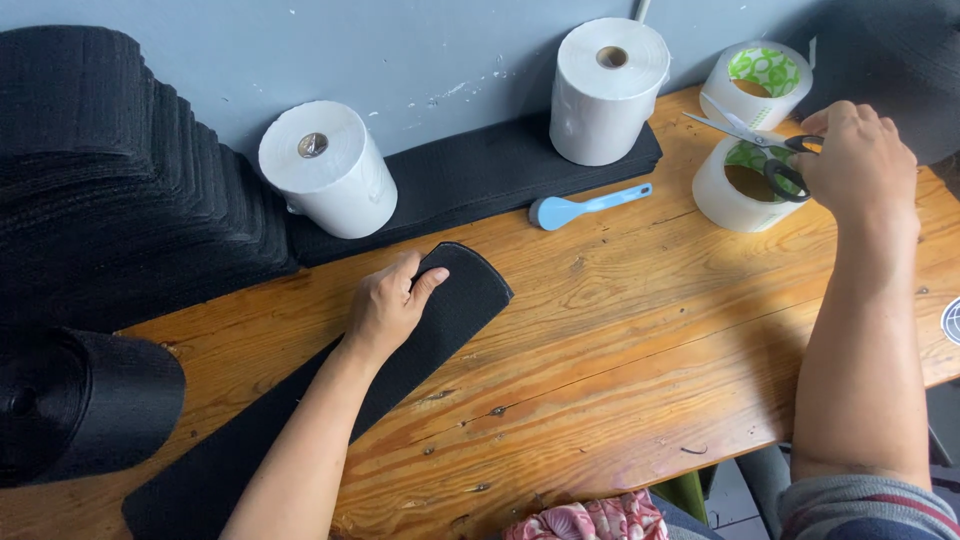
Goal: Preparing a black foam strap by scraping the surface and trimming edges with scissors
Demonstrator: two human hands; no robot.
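Fabric, a long black padded strip with a rounded end (440,310), lay flat on the wooden table (620,340), pinned by the left hand (385,305), fingers clenched over its edge. Farther right, the right hand (860,165) grasped black-handled scissors (765,145) resting atop a white tape roll (735,185); cutting seemingly needed them carried to the strip.
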